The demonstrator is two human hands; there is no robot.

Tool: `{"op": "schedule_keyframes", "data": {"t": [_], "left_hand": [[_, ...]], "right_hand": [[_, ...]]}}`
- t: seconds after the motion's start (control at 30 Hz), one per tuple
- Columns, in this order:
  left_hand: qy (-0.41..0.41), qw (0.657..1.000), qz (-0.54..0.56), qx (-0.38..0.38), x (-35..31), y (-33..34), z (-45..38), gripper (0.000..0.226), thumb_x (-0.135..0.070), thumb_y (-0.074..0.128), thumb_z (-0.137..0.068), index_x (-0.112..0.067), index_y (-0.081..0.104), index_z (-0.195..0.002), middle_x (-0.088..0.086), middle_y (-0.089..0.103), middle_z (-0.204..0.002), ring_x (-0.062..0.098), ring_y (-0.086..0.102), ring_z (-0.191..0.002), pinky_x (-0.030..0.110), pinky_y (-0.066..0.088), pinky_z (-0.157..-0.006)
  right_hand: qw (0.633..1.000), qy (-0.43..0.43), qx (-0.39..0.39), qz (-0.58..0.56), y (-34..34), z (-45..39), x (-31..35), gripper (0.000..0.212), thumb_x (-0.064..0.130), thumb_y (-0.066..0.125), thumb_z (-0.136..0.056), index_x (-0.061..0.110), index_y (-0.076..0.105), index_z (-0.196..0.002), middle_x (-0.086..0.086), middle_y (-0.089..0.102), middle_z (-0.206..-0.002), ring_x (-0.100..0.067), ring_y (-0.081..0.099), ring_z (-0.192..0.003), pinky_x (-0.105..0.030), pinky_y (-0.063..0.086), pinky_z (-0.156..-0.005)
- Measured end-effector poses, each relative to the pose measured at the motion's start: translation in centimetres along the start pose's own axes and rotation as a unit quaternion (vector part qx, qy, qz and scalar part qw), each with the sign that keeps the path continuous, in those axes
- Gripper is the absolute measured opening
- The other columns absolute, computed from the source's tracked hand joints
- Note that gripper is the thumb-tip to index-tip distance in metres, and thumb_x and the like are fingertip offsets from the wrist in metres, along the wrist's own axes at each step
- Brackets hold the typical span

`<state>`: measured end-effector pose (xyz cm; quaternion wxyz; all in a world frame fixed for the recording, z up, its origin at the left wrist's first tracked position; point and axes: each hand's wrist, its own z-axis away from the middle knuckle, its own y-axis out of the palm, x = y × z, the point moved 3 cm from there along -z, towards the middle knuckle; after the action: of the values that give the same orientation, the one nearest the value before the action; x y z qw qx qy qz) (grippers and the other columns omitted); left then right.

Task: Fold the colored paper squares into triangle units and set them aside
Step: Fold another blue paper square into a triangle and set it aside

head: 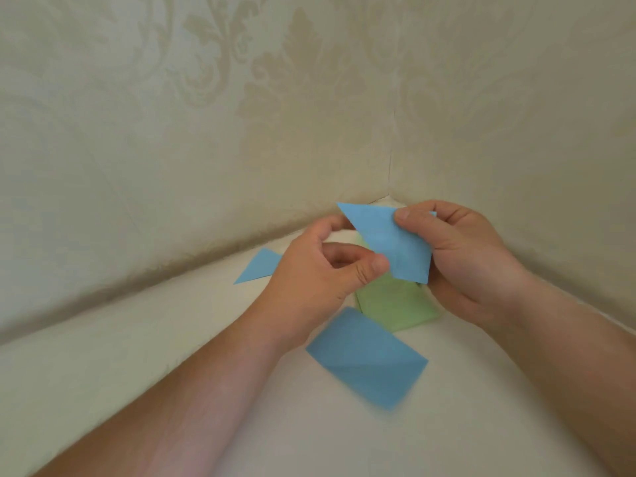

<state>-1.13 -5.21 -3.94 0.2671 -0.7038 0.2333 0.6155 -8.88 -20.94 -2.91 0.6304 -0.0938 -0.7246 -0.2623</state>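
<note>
Blue folded paper (392,247), held in the air above the white surface (172,339) near the wall corner (389,187), pinched at its 3 o'clock edge by right hand (457,259), thumb on top, and at its 7 o'clock edge between left hand (320,273) thumb and curled fingers. Below at 6 o'clock, green sheets (395,304) lying flat, overlapped by a blue rectangle (366,358); at 9 o'clock, a blue triangle (256,266), partly hidden behind the left hand.
</note>
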Motion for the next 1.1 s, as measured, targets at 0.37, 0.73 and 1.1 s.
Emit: {"op": "schedule_keyframes", "data": {"t": [0.37, 0.73, 1.1], "left_hand": [[0.121, 0.963, -0.241, -0.014, -0.7, 0.2, 1.0, 0.034, -0.02, 0.067, -0.096, -0.038, 0.069, -0.124, -0.012, 0.077, -0.087, 0.015, 0.074, -0.075, 0.039, 0.06, -0.081], [0.099, 0.989, 0.06, -0.088, -1.6, -0.6, 0.3, 0.023, 0.01, 0.067, -0.091, -0.012, 0.072, -0.094, 0.006, 0.078, -0.081, 0.017, 0.074, -0.071, 0.024, 0.057, -0.069], [0.098, 0.988, 0.094, -0.073, -1.8, -0.9, 0.3, 0.023, 0.009, 0.066, -0.091, -0.013, 0.071, -0.095, 0.004, 0.078, -0.084, 0.02, 0.074, -0.074, 0.029, 0.059, -0.075]], "right_hand": [[0.874, -0.269, 0.041, 0.403, 0.0, 0.5, 0.4, 0.014, 0.019, 0.081, -0.085, 0.032, 0.076, -0.081, 0.012, 0.066, -0.085, -0.012, 0.064, -0.087, -0.02, 0.047, -0.074], [0.934, -0.211, 0.032, 0.288, -1.2, -0.3, 1.0, 0.039, 0.012, 0.088, -0.077, 0.044, 0.074, -0.094, 0.009, 0.068, -0.103, -0.012, 0.062, -0.095, -0.046, 0.057, -0.084], [0.971, -0.165, 0.136, 0.106, 0.1, 0.9, 1.7, 0.016, 0.016, 0.079, -0.071, 0.026, 0.081, -0.083, 0.002, 0.074, -0.079, -0.015, 0.064, -0.074, -0.026, 0.052, -0.072]]}}
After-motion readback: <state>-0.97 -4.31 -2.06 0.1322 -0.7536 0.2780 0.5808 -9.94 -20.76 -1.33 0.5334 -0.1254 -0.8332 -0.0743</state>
